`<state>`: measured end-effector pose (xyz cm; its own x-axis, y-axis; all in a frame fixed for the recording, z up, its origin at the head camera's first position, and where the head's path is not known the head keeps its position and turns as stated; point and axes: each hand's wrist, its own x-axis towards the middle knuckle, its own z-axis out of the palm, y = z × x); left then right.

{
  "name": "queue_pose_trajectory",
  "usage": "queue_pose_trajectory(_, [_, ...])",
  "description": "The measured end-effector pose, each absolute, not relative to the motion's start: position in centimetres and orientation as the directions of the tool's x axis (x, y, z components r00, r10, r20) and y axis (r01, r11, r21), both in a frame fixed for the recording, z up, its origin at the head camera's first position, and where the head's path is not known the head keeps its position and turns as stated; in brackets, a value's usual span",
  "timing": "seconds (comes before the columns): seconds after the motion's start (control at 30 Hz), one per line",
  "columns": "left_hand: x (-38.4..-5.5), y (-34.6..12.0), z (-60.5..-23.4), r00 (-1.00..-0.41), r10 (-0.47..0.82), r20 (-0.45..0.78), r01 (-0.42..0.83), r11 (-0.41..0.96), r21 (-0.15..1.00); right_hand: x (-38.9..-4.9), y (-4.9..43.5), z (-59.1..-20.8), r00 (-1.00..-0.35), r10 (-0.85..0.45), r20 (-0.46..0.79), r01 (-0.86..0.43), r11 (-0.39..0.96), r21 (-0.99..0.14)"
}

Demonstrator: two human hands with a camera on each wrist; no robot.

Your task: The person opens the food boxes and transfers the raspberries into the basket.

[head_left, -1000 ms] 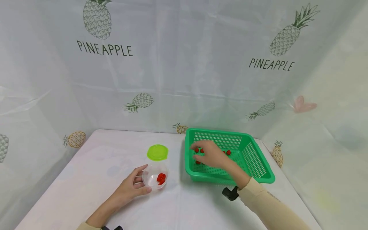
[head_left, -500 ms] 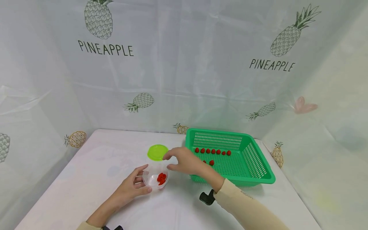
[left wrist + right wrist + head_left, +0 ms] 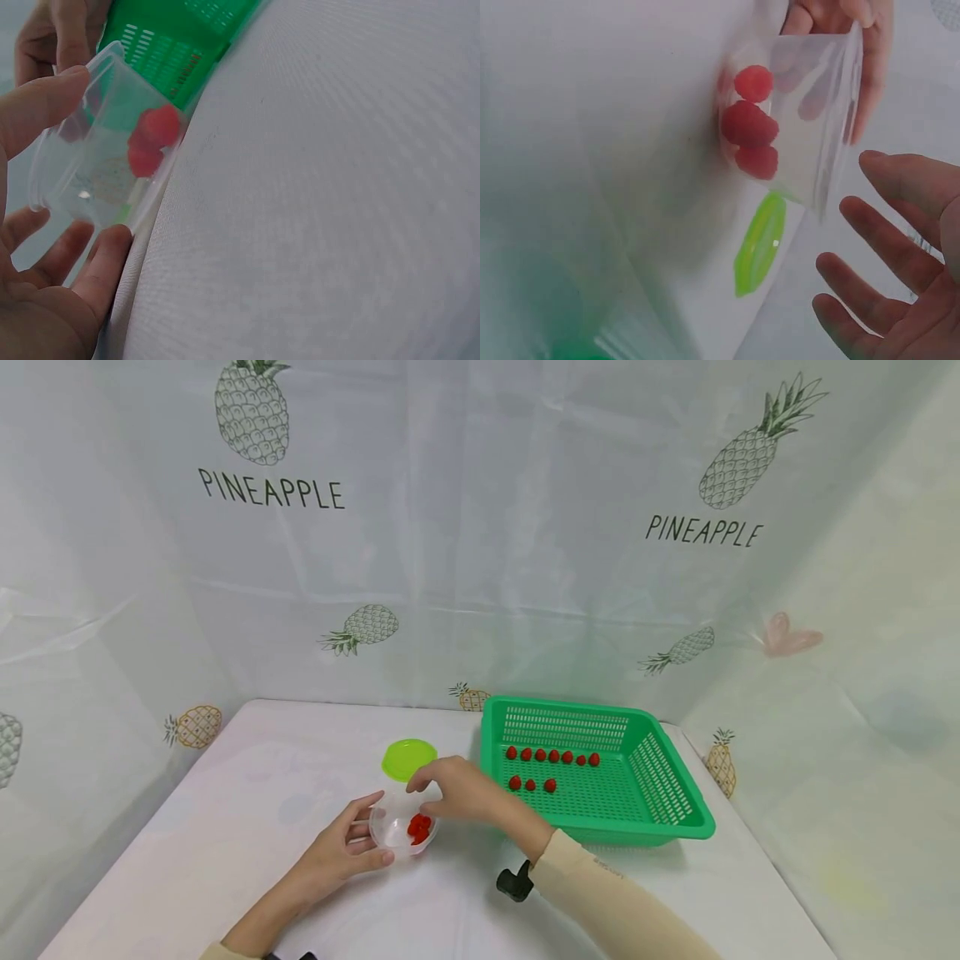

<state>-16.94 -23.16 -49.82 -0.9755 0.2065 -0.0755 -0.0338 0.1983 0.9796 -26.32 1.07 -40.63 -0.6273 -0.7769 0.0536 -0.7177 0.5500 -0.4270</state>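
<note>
Head view: the right hand was over the basket a second ago and beside the lid half a second later; now it is at the right rim of the cup, while the left hand, cup and lid lie much as they did; this seems to put the work in hand at the cup rather than the basket; one basket, one cup, one lid, all on the bench; ten berries in the basket, seven in the back row and three in the front.

Left wrist view: the left hand is clamped on the cup, thumb at the rim and fingers round the other side; a red cluster shows through the wall low in the cup, too merged to count; the basket stands behind.

Right wrist view: the right hand is bare, its fingers apart and facing the cup's mouth; at least three berries sit in the cup near its base; whether another hides behind them I cannot tell; the lid lies beyond, off the cup.
</note>
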Motion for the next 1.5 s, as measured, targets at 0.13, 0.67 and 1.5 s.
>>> queue_pose_trajectory(0.13, [-16.9,-23.3,-49.9,-0.973,0.223,-0.062,-0.02,0.187,0.982,-26.1,0.6,-41.2,-0.629,-0.777,0.028,-0.723,0.572,-0.388])
queue_pose_trajectory(0.67, [-16.9,-23.2,-49.9,-0.972,0.225,-0.065,-0.022,0.192,0.981,-25.6,-1.1,-42.5,-0.646,-0.761,-0.054,-0.71,0.626,-0.323])
queue_pose_trajectory(1.5, [-17.0,-23.3,-50.1,-0.969,0.244,-0.041,0.0,0.164,0.987,-25.8,-1.9,-42.7,-0.643,-0.753,-0.142,-0.706,0.654,-0.273])
